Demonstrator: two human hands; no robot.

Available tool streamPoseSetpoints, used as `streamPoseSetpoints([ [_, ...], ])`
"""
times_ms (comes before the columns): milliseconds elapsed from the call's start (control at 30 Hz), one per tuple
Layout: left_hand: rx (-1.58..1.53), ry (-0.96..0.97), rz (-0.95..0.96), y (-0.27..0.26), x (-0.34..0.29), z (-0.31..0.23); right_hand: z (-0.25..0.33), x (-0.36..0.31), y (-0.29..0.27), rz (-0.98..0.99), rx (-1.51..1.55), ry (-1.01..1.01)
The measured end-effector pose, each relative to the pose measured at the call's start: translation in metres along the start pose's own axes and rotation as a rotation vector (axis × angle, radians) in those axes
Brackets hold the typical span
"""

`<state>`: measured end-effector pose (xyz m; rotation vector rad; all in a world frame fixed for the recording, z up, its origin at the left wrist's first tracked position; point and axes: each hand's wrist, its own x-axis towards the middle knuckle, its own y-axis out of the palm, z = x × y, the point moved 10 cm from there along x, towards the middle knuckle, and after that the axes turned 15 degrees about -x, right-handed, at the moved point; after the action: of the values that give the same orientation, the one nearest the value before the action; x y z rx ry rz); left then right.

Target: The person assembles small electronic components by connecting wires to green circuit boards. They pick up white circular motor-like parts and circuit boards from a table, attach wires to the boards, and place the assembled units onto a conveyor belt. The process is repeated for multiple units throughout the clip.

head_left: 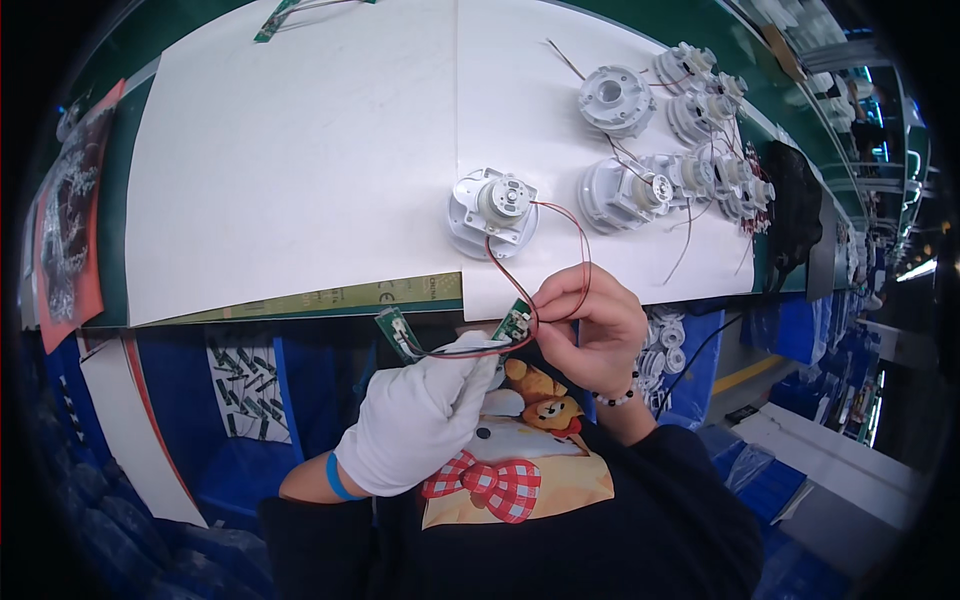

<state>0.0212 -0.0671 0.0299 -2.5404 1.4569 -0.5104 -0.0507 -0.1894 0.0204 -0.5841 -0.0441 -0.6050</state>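
My gloved left hand [415, 415] pinches a green circuit board [513, 322]; my bare right hand [602, 322] pinches reddish wires [588, 250]. The motor unit [504, 200] sits on the table [300, 170], at the board's twelve o'clock

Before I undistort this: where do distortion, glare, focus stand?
Head view: the flat white mat bows at left, corners go black; head view: a white strip lamp glares at far right; head view: the round grey motor and white fabric-gloved left hand look reasonably sharp.
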Motion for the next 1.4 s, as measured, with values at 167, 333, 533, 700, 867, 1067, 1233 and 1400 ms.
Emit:
streamPoseSetpoints([
  [167, 0.208, 0.133, 0.024, 0.004, -0.007, -0.006, -0.006, -0.001, 0.003, 0.007, 0.083, 0.056],
  [333, 0.282, 0.176, 0.052, 0.008, -0.01, -0.006, -0.012, 0.001, 0.008, 0.096, 0.198, 0.086],
  [533, 0.239, 0.178, 0.048, 0.007, -0.01, -0.007, -0.008, 0.006, 0.011, 0.241, 0.274, 0.097],
  [700, 0.245, 0.178, 0.048, 0.008, -0.01, -0.009, -0.009, 0.007, 0.015, 0.328, 0.221, 0.151],
  [867, 0.326, 0.205, 0.08, 0.01, -0.009, -0.015, -0.016, 0.005, 0.017, 0.328, 0.294, 0.244],
  [1067, 0.338, 0.251, 0.111, 0.011, -0.005, -0.022, -0.015, 0.007, 0.018, 0.353, 0.316, 0.265],
  [1233, 0.331, 0.284, 0.124, 0.012, -0.007, -0.023, -0.017, 0.006, 0.021, 0.424, 0.269, 0.269],
  [1400, 0.259, 0.193, 0.146, 0.01, -0.007, -0.014, -0.012, 0.01, 0.019, 0.424, 0.32, 0.231],
])
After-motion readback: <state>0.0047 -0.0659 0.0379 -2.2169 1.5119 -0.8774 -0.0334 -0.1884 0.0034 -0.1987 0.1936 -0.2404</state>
